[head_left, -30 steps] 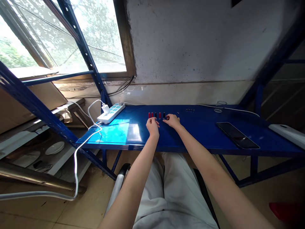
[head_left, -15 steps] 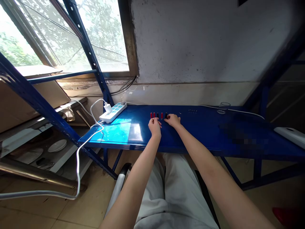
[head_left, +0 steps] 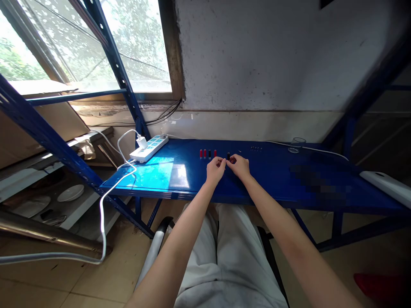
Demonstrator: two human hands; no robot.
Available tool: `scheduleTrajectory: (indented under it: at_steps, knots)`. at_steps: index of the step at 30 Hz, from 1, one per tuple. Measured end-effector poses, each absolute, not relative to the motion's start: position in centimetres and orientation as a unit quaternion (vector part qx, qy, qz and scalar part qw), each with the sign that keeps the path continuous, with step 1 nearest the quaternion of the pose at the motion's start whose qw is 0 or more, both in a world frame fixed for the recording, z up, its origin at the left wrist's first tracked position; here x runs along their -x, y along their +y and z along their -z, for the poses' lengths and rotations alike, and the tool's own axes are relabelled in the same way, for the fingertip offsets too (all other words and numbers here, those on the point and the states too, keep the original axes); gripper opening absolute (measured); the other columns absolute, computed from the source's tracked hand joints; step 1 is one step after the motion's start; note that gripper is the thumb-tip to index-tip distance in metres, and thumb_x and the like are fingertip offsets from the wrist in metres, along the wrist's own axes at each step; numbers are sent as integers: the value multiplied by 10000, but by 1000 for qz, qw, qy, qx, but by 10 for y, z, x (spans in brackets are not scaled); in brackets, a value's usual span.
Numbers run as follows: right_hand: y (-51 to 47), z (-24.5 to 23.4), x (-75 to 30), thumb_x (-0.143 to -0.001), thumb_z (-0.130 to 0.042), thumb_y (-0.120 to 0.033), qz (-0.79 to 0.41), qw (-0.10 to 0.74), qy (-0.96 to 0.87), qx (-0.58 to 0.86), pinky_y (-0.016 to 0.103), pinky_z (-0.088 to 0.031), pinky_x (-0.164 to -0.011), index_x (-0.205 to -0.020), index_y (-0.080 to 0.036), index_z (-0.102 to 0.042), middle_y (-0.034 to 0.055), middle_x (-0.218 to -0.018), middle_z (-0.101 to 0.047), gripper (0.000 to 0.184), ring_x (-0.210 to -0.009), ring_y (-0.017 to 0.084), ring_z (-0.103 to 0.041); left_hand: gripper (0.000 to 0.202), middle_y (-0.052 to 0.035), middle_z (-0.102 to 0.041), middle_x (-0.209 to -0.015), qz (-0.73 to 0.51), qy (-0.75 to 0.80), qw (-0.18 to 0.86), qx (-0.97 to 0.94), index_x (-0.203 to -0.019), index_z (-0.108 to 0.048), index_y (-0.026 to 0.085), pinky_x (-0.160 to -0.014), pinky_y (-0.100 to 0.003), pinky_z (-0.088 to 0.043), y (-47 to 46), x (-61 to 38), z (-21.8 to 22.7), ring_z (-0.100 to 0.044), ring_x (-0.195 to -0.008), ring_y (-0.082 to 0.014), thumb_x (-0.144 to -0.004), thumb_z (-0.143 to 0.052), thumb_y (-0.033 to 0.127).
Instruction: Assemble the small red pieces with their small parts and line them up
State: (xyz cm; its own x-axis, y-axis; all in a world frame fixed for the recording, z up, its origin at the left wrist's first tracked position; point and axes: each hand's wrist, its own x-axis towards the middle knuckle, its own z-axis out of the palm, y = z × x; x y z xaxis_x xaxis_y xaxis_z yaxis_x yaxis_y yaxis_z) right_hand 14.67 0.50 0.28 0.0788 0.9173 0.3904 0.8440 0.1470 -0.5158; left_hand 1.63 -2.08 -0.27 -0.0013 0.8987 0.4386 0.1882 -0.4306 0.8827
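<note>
Both my hands meet over the blue table (head_left: 180, 173), a little right of a row of small red and black upright pieces (head_left: 207, 153). My right hand (head_left: 240, 166) pinches a small black piece (head_left: 228, 155) with its fingertips. My left hand (head_left: 215, 168) is curled, and its pinched fingertips come up against the same piece from the left. What the left fingers themselves hold is too small to see.
A white power strip (head_left: 149, 147) with a plugged charger and white cable (head_left: 105, 201) lies at the table's back left. A row of tiny dark pieces (head_left: 256, 149), a glass (head_left: 297, 144) and a white object (head_left: 385, 185) are to the right. A blue rack post (head_left: 58, 149) stands left.
Both hands have moved right, away from the row. The black piece at the row's right end has come away with them, leaving a shorter row.
</note>
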Motion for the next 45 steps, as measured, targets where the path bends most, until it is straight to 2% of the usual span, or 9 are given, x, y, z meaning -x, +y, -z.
scheduleTrajectory:
  at_steps: [4,8,13,18,22,26,29,34,45]
  knots:
    - [-6,2,-145,-823,-452,-327,53,311,-723,615,321,-262,-731,-773,-189,-557,55,-766,-619,180,-799,199,-533,351,13,-574,-646,-585,416,317,-620,-1043,-588,198,-530,-191,-373,-23,-17,0,-471,-515,-76,-741,-611,376]
    - [-10,0,-144,-833,-439,-283,98,289,-749,588,324,-244,-727,-796,-182,-556,73,-781,-610,159,-818,209,-517,228,-7,-585,-701,-583,403,333,-622,-950,-632,202,-522,-192,-382,-22,-16,1,-473,-519,-74,-759,-594,322]
    - [-11,-2,-145,-834,-416,-267,76,335,-732,589,311,-259,-724,-886,-179,-556,53,-742,-602,173,-773,193,-533,152,-20,-598,-707,-592,409,350,-599,-915,-604,189,-529,-195,-412,-19,-14,4,-524,-546,-86,-794,-549,261]
    - [-8,1,-150,-860,-338,-305,-29,418,-703,575,280,-335,-705,-966,-184,-534,48,-808,-621,253,-725,173,-555,181,-17,-606,-696,-597,388,397,-579,-943,-571,168,-478,-187,-415,-17,-12,2,-514,-488,-74,-803,-540,278]
    - [-8,2,-153,-898,-215,-329,-118,461,-666,574,254,-372,-632,-840,-207,-530,38,-768,-612,343,-656,157,-540,199,-33,-628,-742,-592,369,417,-582,-961,-566,156,-487,-191,-440,-17,-12,1,-532,-500,-71,-810,-529,280]
    - [-9,1,-152,-901,-208,-493,-161,480,-655,561,250,-369,-585,-651,-217,-460,15,-613,-543,449,-575,146,-497,201,-31,-637,-741,-587,358,438,-579,-962,-570,160,-485,-196,-444,-17,-14,0,-535,-488,-69,-801,-541,275]
    - [-11,-1,-151,-875,-192,-592,-169,478,-659,556,258,-356,-562,-575,-220,-395,9,-539,-483,520,-537,146,-460,207,-32,-639,-745,-579,357,451,-578,-954,-579,161,-485,-196,-442,-18,-14,-1,-533,-483,-66,-791,-560,288]
    - [-13,-3,-150,-852,-166,-644,-147,477,-662,559,261,-350,-565,-573,-219,-377,16,-547,-478,551,-557,151,-459,223,-36,-638,-755,-579,350,449,-584,-969,-572,157,-483,-195,-440,-18,-14,0,-526,-470,-61,-800,-549,300]
    - [-11,0,-150,-872,-202,-601,-125,489,-663,553,257,-356,-560,-585,-216,-400,18,-553,-495,520,-543,143,-460,273,-58,-662,-803,-566,368,473,-567,-998,-568,157,-450,-180,-401,-23,-13,-6,-542,-463,-63,-803,-549,348]
